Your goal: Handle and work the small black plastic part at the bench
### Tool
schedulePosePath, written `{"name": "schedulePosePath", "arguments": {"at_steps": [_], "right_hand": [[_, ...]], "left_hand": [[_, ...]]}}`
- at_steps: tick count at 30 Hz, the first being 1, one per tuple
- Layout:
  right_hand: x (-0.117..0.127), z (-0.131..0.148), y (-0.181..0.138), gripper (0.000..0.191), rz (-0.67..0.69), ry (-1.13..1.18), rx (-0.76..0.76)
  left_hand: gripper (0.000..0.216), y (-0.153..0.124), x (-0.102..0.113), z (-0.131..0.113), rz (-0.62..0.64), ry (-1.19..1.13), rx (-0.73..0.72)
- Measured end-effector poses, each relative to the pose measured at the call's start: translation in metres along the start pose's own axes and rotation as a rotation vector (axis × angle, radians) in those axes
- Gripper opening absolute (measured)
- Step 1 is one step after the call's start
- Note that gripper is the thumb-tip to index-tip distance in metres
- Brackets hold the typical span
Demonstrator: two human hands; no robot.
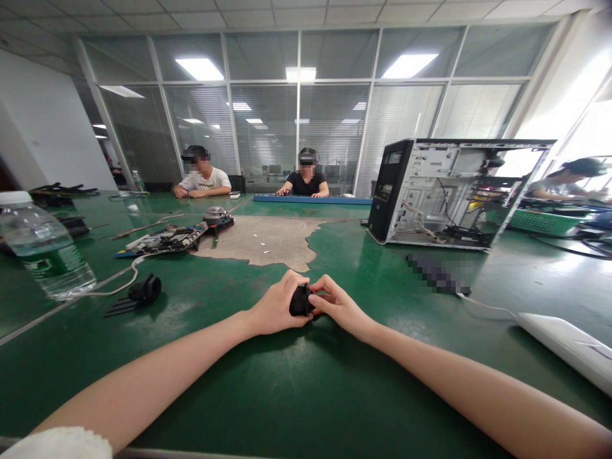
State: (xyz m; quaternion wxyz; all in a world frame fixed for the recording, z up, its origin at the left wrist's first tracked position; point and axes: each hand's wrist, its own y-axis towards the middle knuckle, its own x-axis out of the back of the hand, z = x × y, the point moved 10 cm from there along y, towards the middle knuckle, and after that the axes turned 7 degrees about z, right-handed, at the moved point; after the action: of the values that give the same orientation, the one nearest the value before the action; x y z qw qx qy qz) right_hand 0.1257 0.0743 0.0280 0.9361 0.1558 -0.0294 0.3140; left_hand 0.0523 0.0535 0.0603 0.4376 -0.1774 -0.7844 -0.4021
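Left hand: the left hand [273, 307] grasps a small black part [299, 302] from its left side, the fingers curled around it.
Right hand: the right hand [340, 307] pinches the same part from its right side, with thumb and fingertips.
Held part: it is between the two hands, over the near middle of the green table [306, 395] — whether it touches the surface, I cannot tell. The fingers cover much of it.
Left side of table: a black ring-shaped part with long prongs [145, 289] lies apart from the hands. Behind it lies a circuit board [165, 241], and near the left edge a water bottle [52, 258] stands upright.
Right side of table: a computer tower case [459, 185] stands with its side open, wires inside. Nearer lies a white flat device [567, 347] — its cable [488, 305] leads to a blurred dark object [437, 274].
Far side: two persons [210, 180] [308, 183] sit there.
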Motion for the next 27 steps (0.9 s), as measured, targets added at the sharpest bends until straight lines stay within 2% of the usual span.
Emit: {"name": "schedulePosePath", "arguments": {"at_steps": [7,14,17,27], "right_hand": [[0.003,-0.008,0.002,0.028,-0.020,-0.005,-0.061],[0.000,0.002,-0.001,0.027,0.019,-0.033,0.040],[0.002,-0.002,0.000,0.022,-0.007,-0.004,0.004],[0.002,-0.008,0.001,0.028,-0.027,-0.007,-0.062]], "left_hand": [[0.060,0.001,0.000,0.000,0.007,-0.004,-0.005],[0.058,0.001,-0.001,0.001,0.010,0.009,0.009],[0.059,0.001,-0.001,0.001,0.004,0.008,0.001],[0.059,0.000,-0.001,0.001,0.008,-0.001,-0.006]]}}
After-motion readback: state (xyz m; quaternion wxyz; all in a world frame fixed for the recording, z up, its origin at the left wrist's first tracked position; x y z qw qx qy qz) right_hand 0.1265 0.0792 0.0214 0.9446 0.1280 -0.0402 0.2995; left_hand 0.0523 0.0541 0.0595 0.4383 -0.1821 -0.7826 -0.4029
